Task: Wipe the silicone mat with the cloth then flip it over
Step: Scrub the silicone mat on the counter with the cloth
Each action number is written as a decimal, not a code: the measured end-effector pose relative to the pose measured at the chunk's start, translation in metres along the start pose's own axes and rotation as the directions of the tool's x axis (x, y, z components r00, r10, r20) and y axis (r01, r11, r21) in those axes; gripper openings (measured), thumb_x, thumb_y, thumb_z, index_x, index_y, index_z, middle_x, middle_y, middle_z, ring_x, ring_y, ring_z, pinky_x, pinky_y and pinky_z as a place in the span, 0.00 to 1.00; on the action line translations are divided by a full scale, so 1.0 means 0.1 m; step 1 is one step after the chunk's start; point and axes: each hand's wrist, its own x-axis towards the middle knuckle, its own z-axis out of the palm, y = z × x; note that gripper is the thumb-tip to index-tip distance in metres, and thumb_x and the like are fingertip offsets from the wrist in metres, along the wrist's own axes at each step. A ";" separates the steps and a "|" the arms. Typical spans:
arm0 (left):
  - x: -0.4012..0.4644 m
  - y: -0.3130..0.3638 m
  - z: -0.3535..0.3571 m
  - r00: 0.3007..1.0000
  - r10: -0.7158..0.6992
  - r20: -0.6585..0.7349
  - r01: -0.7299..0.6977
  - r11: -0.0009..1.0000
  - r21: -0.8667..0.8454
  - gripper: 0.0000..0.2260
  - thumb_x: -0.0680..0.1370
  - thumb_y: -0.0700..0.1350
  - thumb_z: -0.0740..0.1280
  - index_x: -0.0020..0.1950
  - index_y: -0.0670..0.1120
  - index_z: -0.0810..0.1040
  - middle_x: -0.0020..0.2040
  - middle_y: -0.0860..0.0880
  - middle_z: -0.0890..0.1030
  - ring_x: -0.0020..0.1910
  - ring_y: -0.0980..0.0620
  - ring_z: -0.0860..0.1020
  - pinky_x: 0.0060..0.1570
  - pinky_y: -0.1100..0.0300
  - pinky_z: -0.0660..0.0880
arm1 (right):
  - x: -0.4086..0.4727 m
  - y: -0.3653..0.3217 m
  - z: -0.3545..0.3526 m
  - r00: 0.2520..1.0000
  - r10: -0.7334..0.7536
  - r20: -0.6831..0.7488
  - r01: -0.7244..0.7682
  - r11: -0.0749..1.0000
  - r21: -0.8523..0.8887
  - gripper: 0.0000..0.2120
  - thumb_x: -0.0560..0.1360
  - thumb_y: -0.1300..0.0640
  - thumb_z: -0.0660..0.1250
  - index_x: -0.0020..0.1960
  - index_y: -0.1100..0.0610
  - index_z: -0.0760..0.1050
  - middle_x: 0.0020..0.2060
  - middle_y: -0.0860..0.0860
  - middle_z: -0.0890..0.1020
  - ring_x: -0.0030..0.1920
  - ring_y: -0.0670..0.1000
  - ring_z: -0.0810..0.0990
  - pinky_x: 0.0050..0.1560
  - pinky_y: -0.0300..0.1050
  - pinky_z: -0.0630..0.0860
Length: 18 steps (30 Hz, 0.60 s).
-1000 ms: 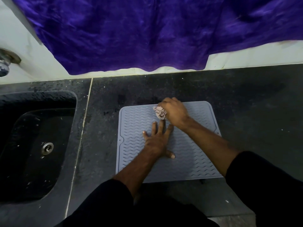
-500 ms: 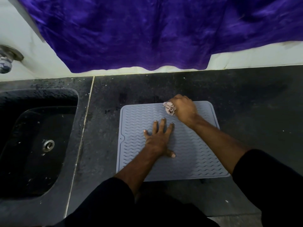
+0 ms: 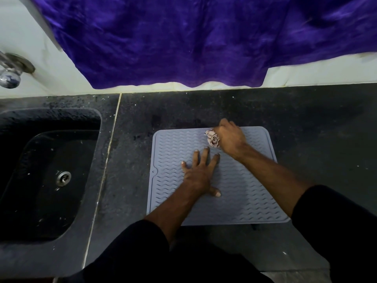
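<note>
head view. silicone mat (image 3: 240,193): grey, wave-ribbed, flat on the dark counter (image 3: 306,119), right of the sink (image 3: 49,176); near-square, long axis roughly left to right, ribbed face up. likely light, floppy and grippy; best lifted by a free corner or edge. cloth (image 3: 212,139): small wad at the mat's far edge, enclosed in the right hand (image 3: 230,137) grip. left hand (image 3: 199,172): fingers straight and spread, pressing the mat, holding nothing.

The right hand (image 3: 231,137) has carried the bunched cloth (image 3: 212,139) from the middle of the mat's (image 3: 255,190) far edge rightward along it.
</note>
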 end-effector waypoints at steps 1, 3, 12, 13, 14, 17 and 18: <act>0.00 -0.01 0.00 1.000 -0.001 0.001 0.001 1.000 0.000 0.57 0.66 0.60 0.76 0.77 0.57 0.35 0.76 0.49 0.29 0.75 0.41 0.31 0.67 0.26 0.43 | 0.01 -0.01 -0.01 1.000 0.006 -0.018 -0.006 1.000 0.029 0.19 0.74 0.60 0.68 0.64 0.54 0.75 0.59 0.56 0.72 0.57 0.59 0.73 0.59 0.53 0.72; 0.01 0.00 0.00 1.000 -0.001 0.007 0.001 1.000 -0.001 0.57 0.66 0.60 0.76 0.77 0.56 0.35 0.76 0.49 0.29 0.75 0.41 0.31 0.67 0.25 0.43 | 0.04 -0.06 -0.04 0.998 -0.022 -0.054 0.026 0.996 0.089 0.20 0.73 0.60 0.69 0.65 0.53 0.74 0.60 0.56 0.72 0.58 0.58 0.73 0.60 0.52 0.72; 0.02 0.00 0.01 1.000 -0.014 0.014 0.014 1.000 -0.004 0.57 0.66 0.61 0.76 0.78 0.55 0.35 0.77 0.47 0.32 0.75 0.41 0.31 0.67 0.26 0.43 | -0.06 -0.12 0.05 0.990 -0.135 0.029 0.137 0.989 -0.059 0.24 0.74 0.56 0.68 0.69 0.49 0.69 0.63 0.53 0.71 0.61 0.57 0.70 0.62 0.50 0.71; 0.02 -0.01 0.01 1.000 -0.010 0.008 0.010 1.000 -0.007 0.57 0.65 0.61 0.76 0.77 0.56 0.35 0.77 0.48 0.31 0.75 0.41 0.31 0.67 0.26 0.43 | -0.07 -0.06 0.04 0.994 -0.100 0.035 0.102 0.992 -0.075 0.24 0.74 0.56 0.68 0.69 0.50 0.69 0.63 0.54 0.71 0.60 0.57 0.71 0.61 0.50 0.71; 0.02 -0.01 0.02 1.000 -0.005 0.004 0.005 1.000 -0.011 0.57 0.65 0.60 0.76 0.77 0.56 0.35 0.77 0.48 0.30 0.75 0.41 0.31 0.67 0.25 0.43 | -0.08 -0.01 0.03 0.997 -0.062 0.036 0.065 0.994 -0.083 0.23 0.75 0.57 0.67 0.69 0.51 0.70 0.62 0.54 0.72 0.60 0.57 0.71 0.61 0.50 0.72; 0.02 -0.01 0.01 1.000 -0.001 0.007 0.001 1.000 -0.010 0.57 0.65 0.60 0.76 0.77 0.57 0.35 0.76 0.49 0.28 0.75 0.41 0.31 0.67 0.25 0.43 | -0.08 0.04 -0.04 1.000 0.008 0.020 -0.008 1.000 -0.008 0.21 0.75 0.58 0.69 0.67 0.53 0.73 0.61 0.56 0.74 0.59 0.58 0.73 0.60 0.51 0.72; 0.02 0.00 0.01 1.000 -0.003 0.010 0.003 1.000 -0.008 0.57 0.65 0.60 0.76 0.77 0.57 0.35 0.76 0.49 0.28 0.75 0.41 0.31 0.67 0.25 0.43 | -0.07 0.02 -0.07 1.000 0.004 0.003 -0.004 0.999 0.032 0.21 0.74 0.58 0.68 0.67 0.52 0.73 0.61 0.56 0.74 0.59 0.59 0.73 0.60 0.52 0.72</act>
